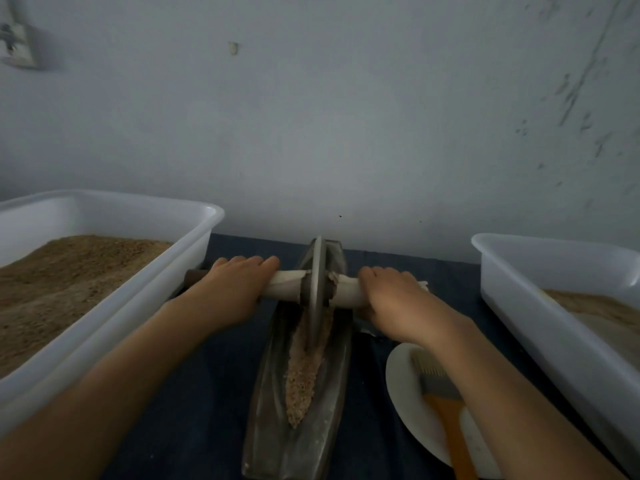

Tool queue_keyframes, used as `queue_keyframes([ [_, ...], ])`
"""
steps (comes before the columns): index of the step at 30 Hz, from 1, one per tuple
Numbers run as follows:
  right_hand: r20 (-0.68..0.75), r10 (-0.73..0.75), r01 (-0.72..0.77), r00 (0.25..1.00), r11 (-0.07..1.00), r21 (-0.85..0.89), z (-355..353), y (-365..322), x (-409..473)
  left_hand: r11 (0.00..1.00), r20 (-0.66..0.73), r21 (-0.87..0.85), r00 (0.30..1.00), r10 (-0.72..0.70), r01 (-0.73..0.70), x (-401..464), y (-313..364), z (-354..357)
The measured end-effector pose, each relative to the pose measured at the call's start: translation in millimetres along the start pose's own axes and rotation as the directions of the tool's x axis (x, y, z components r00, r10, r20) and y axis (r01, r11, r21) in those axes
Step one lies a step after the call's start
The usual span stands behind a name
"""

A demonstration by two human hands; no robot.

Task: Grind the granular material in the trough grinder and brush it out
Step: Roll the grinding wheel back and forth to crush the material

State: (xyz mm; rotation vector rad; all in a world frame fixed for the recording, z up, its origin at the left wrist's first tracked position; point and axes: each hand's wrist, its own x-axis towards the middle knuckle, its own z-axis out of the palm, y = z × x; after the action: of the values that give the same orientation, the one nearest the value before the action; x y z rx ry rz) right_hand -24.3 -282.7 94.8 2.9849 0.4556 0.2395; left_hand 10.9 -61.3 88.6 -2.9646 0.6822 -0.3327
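Observation:
A dark metal trough grinder (273,410) lies lengthwise on the table in front of me. Its grinding wheel (317,289) stands upright in the far half of the trough. A cloth-wrapped axle handle (287,285) runs through the wheel from left to right. My left hand (232,289) grips the left end of the handle. My right hand (391,299) grips the right end. Pale brown granular material (301,382) lies along the groove, from the wheel toward me. A brush (440,386) with an orange handle rests on a white plate (401,382) right of the trough.
A white plastic tub (145,289) holding brown granular material stands at the left. Another white tub (540,306) with paler material stands at the right. A dark blue cloth (194,410) covers the table. A grey wall rises close behind the trough.

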Motion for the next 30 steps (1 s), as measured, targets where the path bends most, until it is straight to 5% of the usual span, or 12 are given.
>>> queue_keyframes([
  [6, 0.369, -0.102, 0.056, 0.924, 0.989, 0.134, -38.8, -13.7, -24.1, 0.99, 0.415, -0.125, 0.904, 0.106, -0.059, -26.6, 1.0, -39.2],
  [13, 0.446, -0.126, 0.059, 0.886, 0.985, 0.162, -46.7, -14.5, -30.1, 0.982, 0.507, -0.178, 0.848, 0.151, -0.068, -29.1, -2.5, -44.6],
  [18, 0.334, -0.032, -0.016, 0.942, 0.99, 0.139, -27.9, -7.7, -11.7, 0.996, 0.309, -0.082, 0.949, 0.057, -0.033, -11.3, 0.1, -23.5],
  [21, 0.104, 0.036, -0.042, 0.994, 0.997, 0.061, -6.4, -1.0, -2.2, 1.0, 0.046, 0.019, 0.999, -0.002, 0.001, 1.2, -0.3, -2.1],
  [25, -0.2, 0.033, -0.043, 0.979, 0.998, -0.047, 16.1, 5.7, 8.4, 0.998, -0.258, 0.034, 0.965, -0.041, 0.051, 11.4, 2.2, 21.3],
  [30, -0.26, 0.025, -0.038, 0.965, 0.998, -0.046, 19.0, 3.8, 11.9, 0.999, -0.281, -0.033, 0.958, -0.049, 0.042, 12.0, -1.2, 26.5],
])
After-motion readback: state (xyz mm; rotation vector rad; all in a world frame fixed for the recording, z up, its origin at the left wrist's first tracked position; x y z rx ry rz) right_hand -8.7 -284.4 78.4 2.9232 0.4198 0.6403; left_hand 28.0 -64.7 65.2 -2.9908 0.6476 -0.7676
